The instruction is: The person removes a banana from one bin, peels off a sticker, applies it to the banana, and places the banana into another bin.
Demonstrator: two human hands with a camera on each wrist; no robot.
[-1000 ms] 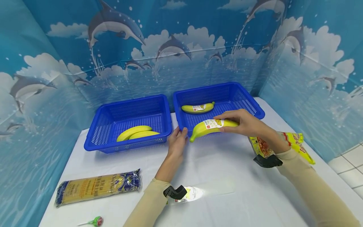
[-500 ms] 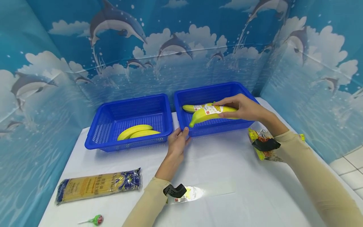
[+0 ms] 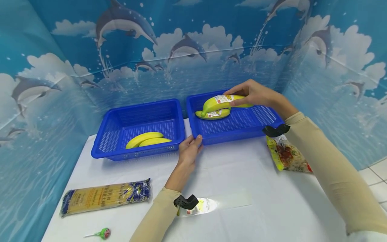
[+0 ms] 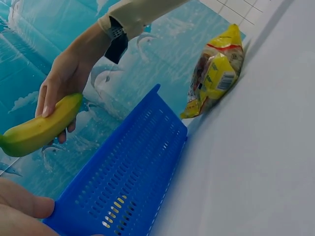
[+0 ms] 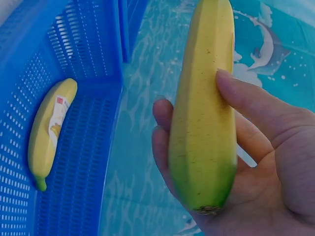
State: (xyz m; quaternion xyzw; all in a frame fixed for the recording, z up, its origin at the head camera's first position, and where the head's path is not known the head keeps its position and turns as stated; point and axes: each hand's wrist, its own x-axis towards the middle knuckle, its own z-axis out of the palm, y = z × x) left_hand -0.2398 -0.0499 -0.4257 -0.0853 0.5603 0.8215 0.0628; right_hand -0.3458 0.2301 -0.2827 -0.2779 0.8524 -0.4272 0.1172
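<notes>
My right hand (image 3: 258, 93) grips a yellow banana (image 3: 222, 102) with a white label and a green tip, holding it above the right blue basket (image 3: 232, 137). In the right wrist view, thumb and fingers wrap round this banana (image 5: 204, 108). Below it a second labelled banana (image 3: 213, 114) lies on that basket's floor. My left hand (image 3: 188, 153) pinches the front left corner of the same basket, with the thumb over the rim (image 4: 128, 123). Two bananas (image 3: 144, 139) without visible labels lie in the left blue basket (image 3: 136, 154).
A pack of spaghetti (image 3: 105, 196) lies at the front left, with a green-wrapped lollipop (image 3: 104, 233) near it. A yellow food bag (image 3: 285, 156) is partly under my right forearm. A clear plastic sleeve (image 3: 217, 205) lies by my left wrist. Dolphin-print curtains (image 3: 193, 60) stand behind the baskets.
My right hand has carried the banana away from me, from the right basket's front rim to over its inside. The left hand stays at the basket corner.
</notes>
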